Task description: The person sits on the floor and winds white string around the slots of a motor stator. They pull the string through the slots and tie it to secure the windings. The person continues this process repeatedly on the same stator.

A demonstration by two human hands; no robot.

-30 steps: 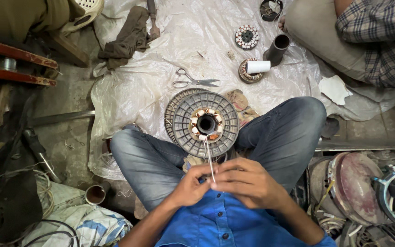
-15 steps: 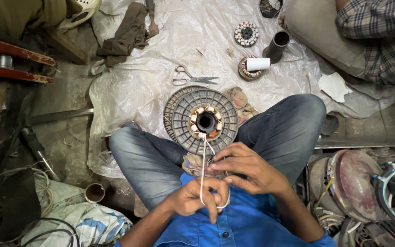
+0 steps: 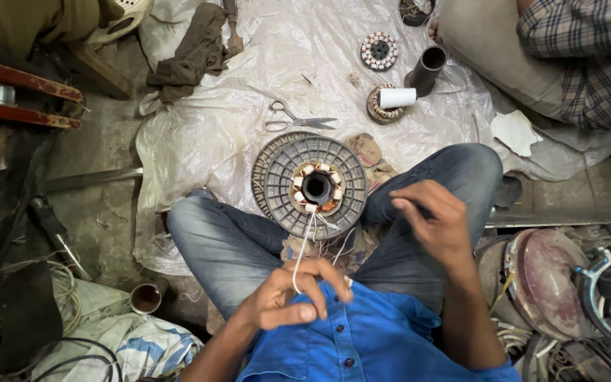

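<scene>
Sitting cross-legged on the floor, knees in blue jeans spread wide, blue shirt at the bottom edge. Between the knees, on a crinkled plastic sheet (image 3: 199, 134): a round grey ribbed fan motor housing (image 3: 310, 186), lying flat, copper windings with white sleeves ringed around its dark centre hole. Running from those windings down toward the chest: a thin white cord (image 3: 301, 251), taut, with looser strands just beside it.

Left hand (image 3: 293, 295): low, close to the shirt, fingers curled inward, thumb pressed against forefinger, pinching the lower end of the white cord. Closed on it, not spread.

Right hand (image 3: 433, 219): raised over the right knee, apart from the housing, fingers loosely bent with thumb and fingertips drawn together near the upper left of the hand. Whether a strand sits in that pinch: cannot tell, too thin to make out.

Farther up the sheet: scissors (image 3: 298, 124) lying flat, just beyond the housing; a wound stator with a white thread spool (image 3: 397, 97) resting on it; a second small stator (image 3: 380, 51); a dark tube (image 3: 427, 69) standing upright. At upper right, another person's checked sleeve (image 3: 588, 56) and pale trouser leg. At upper left, a brown rag (image 3: 196, 49).
</scene>
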